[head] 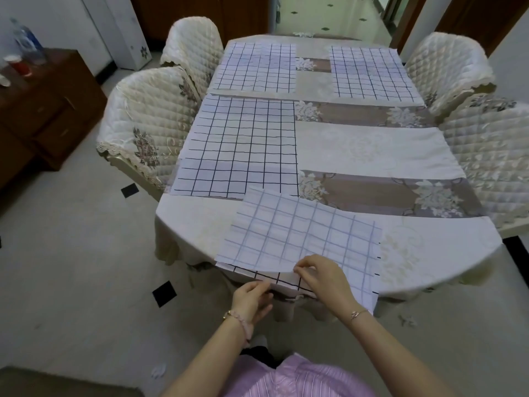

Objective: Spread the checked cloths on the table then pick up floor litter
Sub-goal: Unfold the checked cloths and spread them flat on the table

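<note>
Three white cloths with dark checks lie flat on the table [372,150]: one at the far left [257,67], one at the far right [372,73], one at the middle left [237,147]. A folded checked cloth [294,236] lies at the table's near edge, its faint underside up, with the dark-lined layer showing below. My right hand [320,279] pinches the folded top layer at its near edge. My left hand [252,296] pinches the lower layer where it hangs over the table edge. A small white scrap of litter [159,371] lies on the floor near my feet.
Quilted cream chairs stand on the left [143,124], [191,41] and on the right [446,67], [492,156]. A brown cabinet [43,110] at the left carries a bottle [27,41] and cups. The pale floor has small black inset tiles [164,293].
</note>
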